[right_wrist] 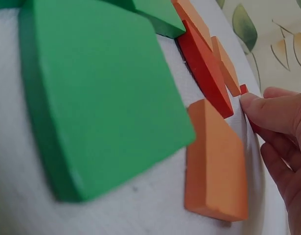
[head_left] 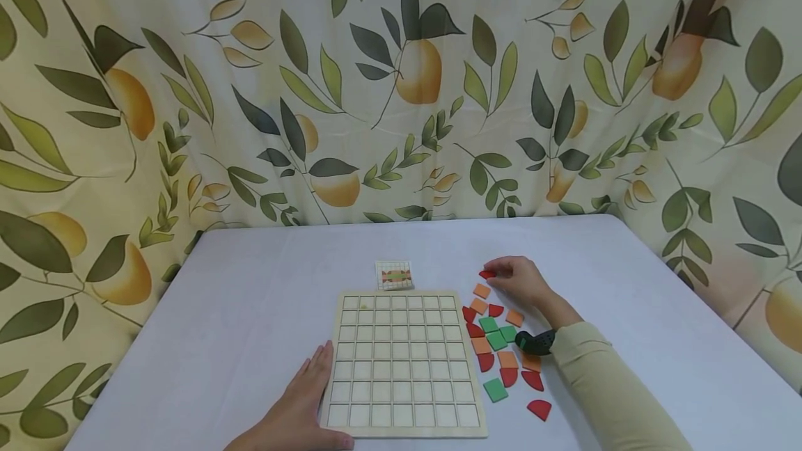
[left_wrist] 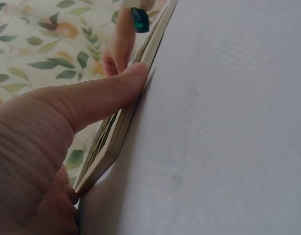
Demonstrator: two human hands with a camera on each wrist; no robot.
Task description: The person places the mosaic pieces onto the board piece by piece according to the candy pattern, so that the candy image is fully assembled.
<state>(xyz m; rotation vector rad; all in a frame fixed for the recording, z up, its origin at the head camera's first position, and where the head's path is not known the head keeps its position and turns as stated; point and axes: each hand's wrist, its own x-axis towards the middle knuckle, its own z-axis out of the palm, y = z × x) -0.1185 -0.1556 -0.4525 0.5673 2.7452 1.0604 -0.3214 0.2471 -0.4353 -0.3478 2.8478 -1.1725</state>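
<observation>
A wooden grid board (head_left: 403, 433) lies flat in front of me. My left hand (head_left: 299, 402) rests at its near left corner, fingers stretched along the left side and thumb on the near edge; the left wrist view shows that thumb (left_wrist: 106, 95) against the board's rim (left_wrist: 122, 128). Beyond the board's far right corner, my right hand (head_left: 523, 280) pinches a red quarter-circle piece (head_left: 486, 275) between thumb and fingertips. In the right wrist view most of that red piece (right_wrist: 244, 89) is hidden by the fingers.
Right of the board lie several loose pieces: green squares (head_left: 496, 390), orange squares (head_left: 482, 291) and red quarter circles (head_left: 539, 409). A small pattern card (head_left: 395, 285) stands or lies behind the board. A leaf-and-fruit curtain (head_left: 401, 159) hangs behind the white table (head_left: 250, 284).
</observation>
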